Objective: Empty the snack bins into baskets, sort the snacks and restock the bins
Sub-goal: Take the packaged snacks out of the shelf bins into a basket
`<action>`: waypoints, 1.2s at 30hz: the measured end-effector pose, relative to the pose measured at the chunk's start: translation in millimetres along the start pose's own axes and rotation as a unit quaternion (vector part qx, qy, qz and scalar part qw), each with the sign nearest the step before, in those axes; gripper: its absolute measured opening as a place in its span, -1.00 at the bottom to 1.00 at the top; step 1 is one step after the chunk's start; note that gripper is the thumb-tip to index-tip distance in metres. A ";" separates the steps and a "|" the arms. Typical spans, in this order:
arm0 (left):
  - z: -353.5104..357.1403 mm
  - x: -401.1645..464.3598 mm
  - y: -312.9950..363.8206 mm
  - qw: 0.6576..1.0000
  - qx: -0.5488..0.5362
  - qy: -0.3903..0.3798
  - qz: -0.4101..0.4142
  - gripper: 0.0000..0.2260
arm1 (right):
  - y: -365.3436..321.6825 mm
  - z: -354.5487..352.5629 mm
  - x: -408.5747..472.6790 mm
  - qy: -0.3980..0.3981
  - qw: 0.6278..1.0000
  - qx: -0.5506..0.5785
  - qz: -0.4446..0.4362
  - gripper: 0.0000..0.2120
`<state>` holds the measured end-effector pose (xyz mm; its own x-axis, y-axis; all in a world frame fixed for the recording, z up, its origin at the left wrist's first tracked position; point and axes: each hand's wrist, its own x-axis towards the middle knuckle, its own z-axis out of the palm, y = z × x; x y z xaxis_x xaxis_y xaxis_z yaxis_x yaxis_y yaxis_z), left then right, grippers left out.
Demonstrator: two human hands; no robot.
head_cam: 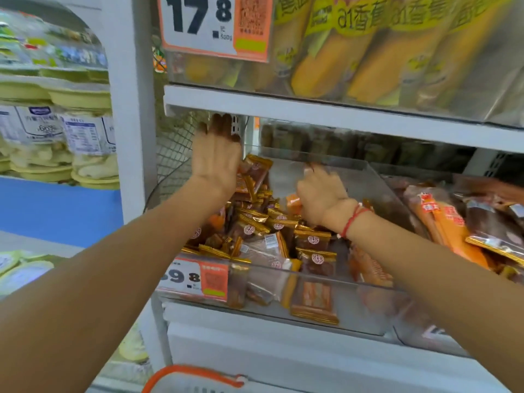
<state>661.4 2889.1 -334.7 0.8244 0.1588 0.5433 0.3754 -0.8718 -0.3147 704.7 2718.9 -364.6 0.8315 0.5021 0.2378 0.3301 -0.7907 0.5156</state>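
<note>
Both arms reach into a clear snack bin (377,177): left hand (217,157) flat, right hand (319,194) curled among brown packets (314,242).

Single head view – looks forward, slightly down, close on shelf bin (283,293) – no second view.

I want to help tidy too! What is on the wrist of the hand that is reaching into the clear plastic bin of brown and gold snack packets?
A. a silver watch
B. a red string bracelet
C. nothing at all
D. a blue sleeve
B: a thin red string bracelet circles the wrist of the right hand over the small brown and gold snack packets.
</note>
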 end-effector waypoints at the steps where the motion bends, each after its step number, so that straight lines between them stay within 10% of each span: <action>1: -0.8 -6.9 0.6 1.000 0.009 -0.007 0.012 -0.67 | -1.0 0.1 -10.5 -0.002 0.999 0.042 0.004 -0.61; 14: -96.9 -172.4 -55.4 0.921 -0.291 0.199 0.167 -0.67 | 28.0 -68.8 -200.7 0.228 0.917 0.318 -0.079 -0.61; 20: -116.6 -248.9 -64.7 0.924 -0.340 -0.047 0.171 -0.81 | 4.8 -51.2 -263.8 -0.119 0.914 0.368 -0.127 -0.83; 26: -67.8 -273.3 -28.5 0.892 -0.246 -0.292 0.242 -0.57 | -34.4 3.6 -279.3 -0.355 0.848 0.352 -0.174 -0.54; 32: -37.3 -220.2 -64.1 0.906 -0.415 0.016 0.080 -0.70 | -24.2 -34.4 -222.5 -0.075 0.831 0.536 -0.129 -0.80; 36: -0.4 -182.8 -74.7 0.912 -0.392 0.088 0.078 -0.67 | -24.5 -63.9 -142.1 0.070 0.814 0.570 -0.084 -0.78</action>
<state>482.5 2925.1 -410.2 0.7347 -0.0121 0.6783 -0.2163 -0.9518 0.2174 549.9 2689.3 -358.4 0.6987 0.6089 0.3755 0.7010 -0.4779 -0.5294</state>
